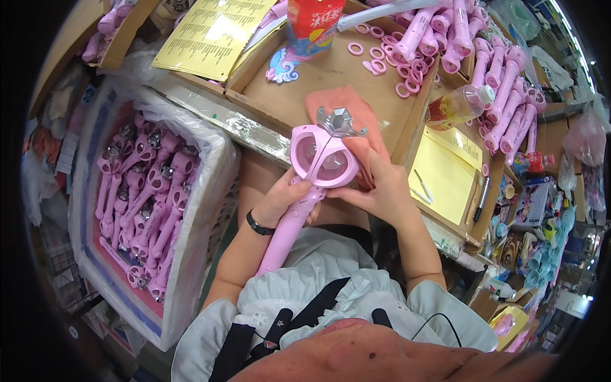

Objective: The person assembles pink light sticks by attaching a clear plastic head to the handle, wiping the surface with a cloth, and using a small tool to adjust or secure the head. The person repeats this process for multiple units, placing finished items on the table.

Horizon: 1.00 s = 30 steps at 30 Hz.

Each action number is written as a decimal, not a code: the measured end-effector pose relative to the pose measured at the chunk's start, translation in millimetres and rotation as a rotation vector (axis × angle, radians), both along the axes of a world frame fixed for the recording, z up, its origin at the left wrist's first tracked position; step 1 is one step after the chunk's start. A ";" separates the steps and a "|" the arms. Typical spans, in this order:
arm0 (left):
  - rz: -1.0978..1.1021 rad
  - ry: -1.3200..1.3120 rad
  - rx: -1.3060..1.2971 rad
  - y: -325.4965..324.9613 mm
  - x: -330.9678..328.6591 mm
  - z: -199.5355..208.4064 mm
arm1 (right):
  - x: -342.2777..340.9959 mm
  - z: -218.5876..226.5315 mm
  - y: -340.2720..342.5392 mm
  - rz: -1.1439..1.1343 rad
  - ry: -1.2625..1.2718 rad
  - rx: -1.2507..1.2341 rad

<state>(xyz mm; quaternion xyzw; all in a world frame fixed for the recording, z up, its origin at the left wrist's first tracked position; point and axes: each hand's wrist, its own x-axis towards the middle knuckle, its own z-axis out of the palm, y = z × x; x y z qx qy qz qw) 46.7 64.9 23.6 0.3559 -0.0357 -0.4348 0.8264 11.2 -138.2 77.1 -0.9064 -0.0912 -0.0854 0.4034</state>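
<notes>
A pink toy wand [287, 237] slants across my lap, its round head facing up. Set in the head are see-through windows, and a silver gem-shaped ornament [341, 120] tops it. My left hand [281, 198] is closed around the handle just below the head. An orange cloth [337, 102] is bunched in my right hand [386, 191], against the right side of the head. The thumb of that hand touches the wand near its neck. Part of the cloth drapes over the cardboard tray behind the ornament.
At left stands a plastic-lined crate [210, 149] full of similar wands. The cardboard tray [261, 105] ahead holds pink rings [414, 73], a red packet [313, 28] and a blue-purple cutout [282, 66]. Pink handles [503, 83], a drink bottle [458, 105] and yellow paper [442, 181] lie right.
</notes>
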 end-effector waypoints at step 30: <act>-0.206 0.671 -0.738 0.3 17.0 10.5 | 17.2 -17.0 25.4 -0.113 -0.378 -0.224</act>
